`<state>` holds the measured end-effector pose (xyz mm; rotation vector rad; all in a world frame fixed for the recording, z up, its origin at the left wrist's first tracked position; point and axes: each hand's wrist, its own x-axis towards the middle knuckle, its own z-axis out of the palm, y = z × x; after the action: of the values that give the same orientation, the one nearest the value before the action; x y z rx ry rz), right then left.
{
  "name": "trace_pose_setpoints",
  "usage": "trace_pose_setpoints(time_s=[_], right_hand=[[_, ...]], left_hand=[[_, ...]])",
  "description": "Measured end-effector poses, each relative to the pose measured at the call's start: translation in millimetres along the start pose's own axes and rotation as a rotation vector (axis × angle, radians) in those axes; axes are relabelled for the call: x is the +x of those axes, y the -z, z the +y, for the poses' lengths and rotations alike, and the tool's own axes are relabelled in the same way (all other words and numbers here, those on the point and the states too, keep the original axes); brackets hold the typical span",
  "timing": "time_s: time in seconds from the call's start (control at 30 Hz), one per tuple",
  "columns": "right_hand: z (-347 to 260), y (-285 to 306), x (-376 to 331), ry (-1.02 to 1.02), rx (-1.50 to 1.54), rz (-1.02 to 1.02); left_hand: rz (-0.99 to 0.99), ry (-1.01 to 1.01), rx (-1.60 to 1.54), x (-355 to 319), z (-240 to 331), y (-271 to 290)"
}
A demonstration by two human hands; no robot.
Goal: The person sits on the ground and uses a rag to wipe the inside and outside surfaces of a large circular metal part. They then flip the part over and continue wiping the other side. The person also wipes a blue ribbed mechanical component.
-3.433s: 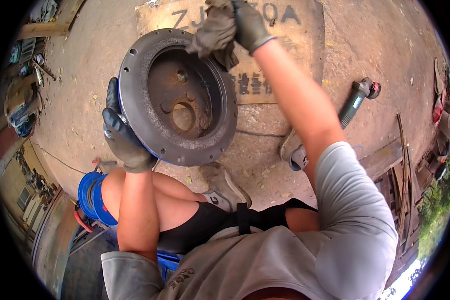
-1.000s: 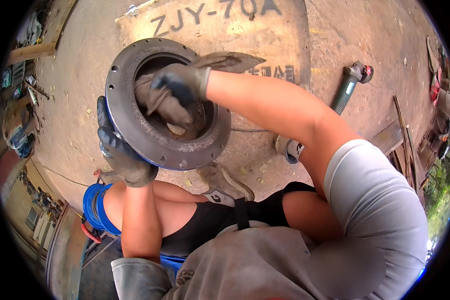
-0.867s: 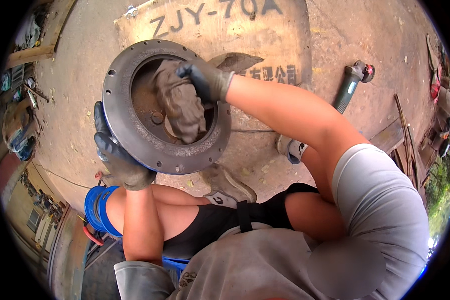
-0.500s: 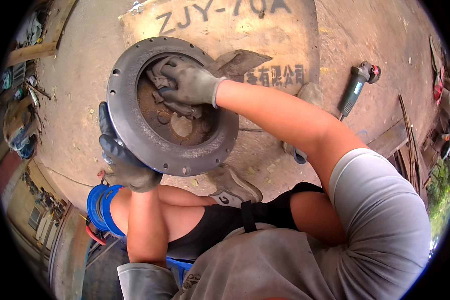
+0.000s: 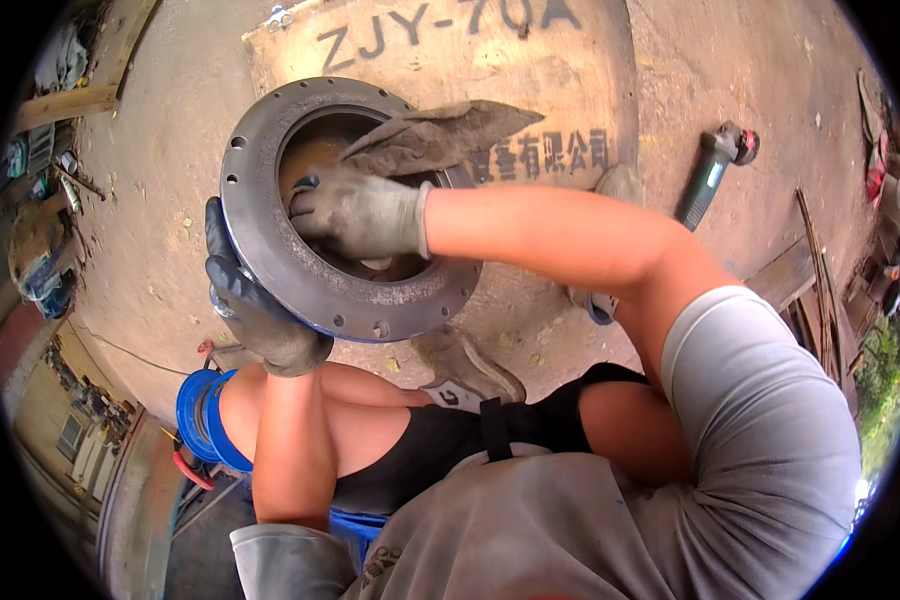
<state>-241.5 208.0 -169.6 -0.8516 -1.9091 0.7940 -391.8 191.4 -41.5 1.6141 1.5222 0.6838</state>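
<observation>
A round dark-grey metal housing (image 5: 255, 215) with a wide flange and bolt holes round its rim is tilted in front of me, its hollow toward me. My left hand (image 5: 260, 310), in a grey glove with a dark coated palm, grips the lower left edge from outside. My gloved right hand (image 5: 360, 215) is inside the opening, its fingers curled low against the inner wall. A dirty grey-brown rag (image 5: 450, 135) runs from beside this hand out over the upper right rim. The part of it within my grip is hidden.
Under and beyond the housing lies a wooden board (image 5: 560, 90) with stencilled black marks. An angle grinder (image 5: 710, 175) rests on the ground to the right. A blue round reel-like object (image 5: 198, 415) stands by my left leg. Wood scraps (image 5: 820, 290) lie at far right.
My right hand has moved down inside the housing and its fingers have curled in. More of the rag now shows above the hand. The housing has shifted slightly right and tilted a little.
</observation>
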Motion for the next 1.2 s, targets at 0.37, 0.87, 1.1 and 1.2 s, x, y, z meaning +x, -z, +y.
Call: trace_pose_setpoints(time_s=[0.37, 0.87, 1.1, 1.2], right_hand=[[54, 19, -11, -0.796, -0.226, -0.478], [-24, 91, 11, -0.738, 0.657, -0.347], [48, 125, -66, -0.981, 1.347, -0.041], [13, 174, -53, -0.436, 0.858, -0.138]], left_hand=[[0.059, 0.009, -0.078, 4, 17, -15], [0.161, 0.089, -0.269, 5, -3, -9], [0.133, 0.063, -0.229, 10, -8, -4], [0.133, 0.062, -0.233, 10, -11, -4]])
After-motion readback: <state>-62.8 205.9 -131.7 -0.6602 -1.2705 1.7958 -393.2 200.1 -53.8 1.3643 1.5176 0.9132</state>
